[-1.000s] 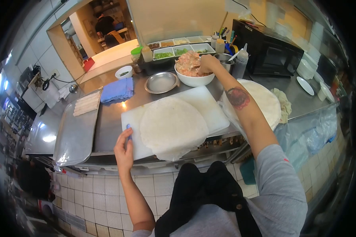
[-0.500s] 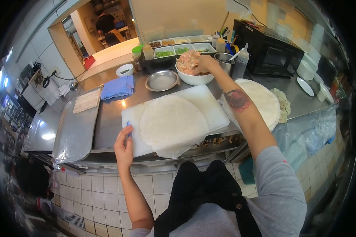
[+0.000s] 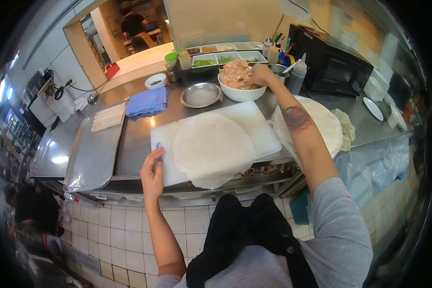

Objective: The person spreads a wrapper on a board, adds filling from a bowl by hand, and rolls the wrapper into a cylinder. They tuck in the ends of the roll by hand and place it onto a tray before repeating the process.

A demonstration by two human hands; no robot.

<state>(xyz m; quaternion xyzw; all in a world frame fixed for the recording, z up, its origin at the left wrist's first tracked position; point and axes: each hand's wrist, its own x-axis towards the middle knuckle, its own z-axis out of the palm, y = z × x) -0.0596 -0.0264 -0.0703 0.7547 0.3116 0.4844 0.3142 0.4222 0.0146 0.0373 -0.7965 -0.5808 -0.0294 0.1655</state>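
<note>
My right hand (image 3: 260, 77) reaches into the white bowl (image 3: 241, 94) heaped with a pinkish minced filling (image 3: 235, 74); its fingertips are in or behind the filling and do not show clearly. My left hand (image 3: 152, 174) rests at the left edge of the white cutting board (image 3: 262, 128), beside its blue-edged handle hole, fingers apart. A thin round white wrapper sheet (image 3: 212, 146) lies on the board and hangs over its front edge. To the right, under my right forearm, is a stack of similar round sheets (image 3: 324, 122).
A metal tray (image 3: 93, 149) with several pale rolls (image 3: 108, 116) is at left. Behind the board are blue cloths (image 3: 148, 102), a metal dish (image 3: 200, 95), a small bowl (image 3: 156, 81) and garnish containers (image 3: 205, 62). A black oven (image 3: 338, 60) stands at right. Another person (image 3: 133, 29) is beyond the opening.
The whole view has shifted slightly. My right hand is still at the filling, a little nearer the bowl's right side. My left hand stays at the board's left edge.
</note>
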